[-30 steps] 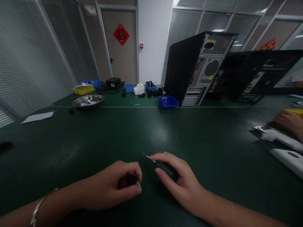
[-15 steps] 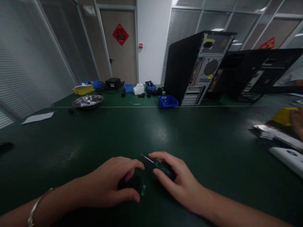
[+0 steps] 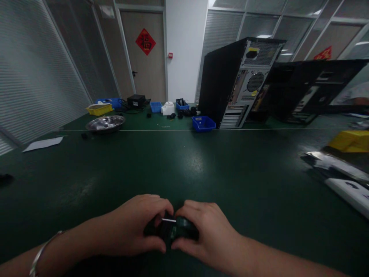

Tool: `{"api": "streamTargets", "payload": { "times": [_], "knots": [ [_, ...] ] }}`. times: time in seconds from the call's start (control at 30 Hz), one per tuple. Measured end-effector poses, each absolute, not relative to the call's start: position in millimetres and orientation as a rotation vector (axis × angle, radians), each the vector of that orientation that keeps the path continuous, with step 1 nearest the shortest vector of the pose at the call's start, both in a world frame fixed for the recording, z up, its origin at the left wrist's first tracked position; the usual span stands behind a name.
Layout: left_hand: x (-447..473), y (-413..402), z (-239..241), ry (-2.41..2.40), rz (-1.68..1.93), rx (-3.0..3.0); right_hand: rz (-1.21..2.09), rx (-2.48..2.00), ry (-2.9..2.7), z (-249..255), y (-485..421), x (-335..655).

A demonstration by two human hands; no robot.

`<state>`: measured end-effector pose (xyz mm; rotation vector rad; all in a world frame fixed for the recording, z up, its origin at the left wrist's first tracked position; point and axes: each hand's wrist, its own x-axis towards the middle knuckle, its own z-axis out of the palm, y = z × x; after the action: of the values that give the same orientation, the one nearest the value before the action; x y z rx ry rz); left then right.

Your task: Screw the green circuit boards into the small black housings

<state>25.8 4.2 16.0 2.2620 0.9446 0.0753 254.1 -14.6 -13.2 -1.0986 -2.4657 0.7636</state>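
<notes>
Low at the front of the table, my left hand (image 3: 138, 225) is closed around a small dark part (image 3: 163, 231) with a bit of green on its right side; its exact kind is too dark to make out. My right hand (image 3: 210, 232) grips the dark green handle of a screwdriver (image 3: 186, 227). The thin metal shaft points left, over the dark part and toward my left fingers. Whether the tip touches the part, I cannot tell. Both hands are close together, fingertips almost meeting.
A dark blue bin (image 3: 203, 124) stands beside a black computer tower (image 3: 227, 82). Farther left are a metal bowl (image 3: 105, 124), a yellow tray (image 3: 99, 109) and a sheet of paper (image 3: 43, 143). A yellow bin (image 3: 350, 141) and a white device (image 3: 350, 194) lie at the right.
My right hand has come left and down with the screwdriver, whose shaft now lies across the dark part. At the far right, another person's hand has left the yellow bin.
</notes>
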Motion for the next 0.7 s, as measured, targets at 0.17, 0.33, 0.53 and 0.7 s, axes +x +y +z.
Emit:
{"api": "streamTargets", "payload": {
  "times": [0.17,0.33,0.53,0.7],
  "knots": [
    [29.0,3.4,18.8,1.003,0.084,2.103,0.743,-1.139,-2.458,-14.3,-14.1,254.0],
    [28.3,4.9,12.8,0.969,0.298,1.794,0.855,-1.099,-2.097,-12.9,-10.6,257.0],
    [35.9,2.9,1.8,0.843,0.448,1.578,0.871,-0.971,-1.932,-13.0,-12.5,254.1],
    [41.7,-0.2,-8.0,0.851,0.487,1.569,0.88,-0.986,-1.942,-17.6,-14.9,251.8]
  ]
}}
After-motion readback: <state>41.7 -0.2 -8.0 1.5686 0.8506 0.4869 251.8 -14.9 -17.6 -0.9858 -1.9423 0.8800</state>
